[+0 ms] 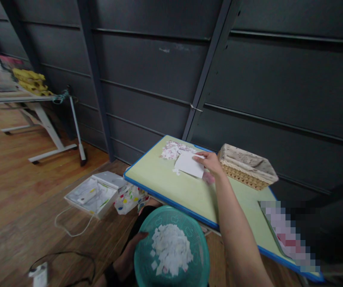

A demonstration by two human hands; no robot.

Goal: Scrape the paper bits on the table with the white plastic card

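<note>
My right hand point(209, 161) reaches across the pale green table point(165, 183) and pinches a white sheet of paper point(189, 164) by its right edge. Behind the sheet lies a heap of torn paper scraps point(171, 150). My left hand point(135, 243) holds the left rim of a teal plastic basket point(192, 243) below the table's near edge; only a few fingers show. A pile of white paper bits point(170, 249) fills the basket.
A wicker basket with a cloth lining point(246, 165) stands at the table's far right. An open white box point(95, 193) and a spotted plastic bag point(129, 199) lie on the wooden floor at left. A white-legged table point(44, 123) stands further left. Dark wall panels rise behind.
</note>
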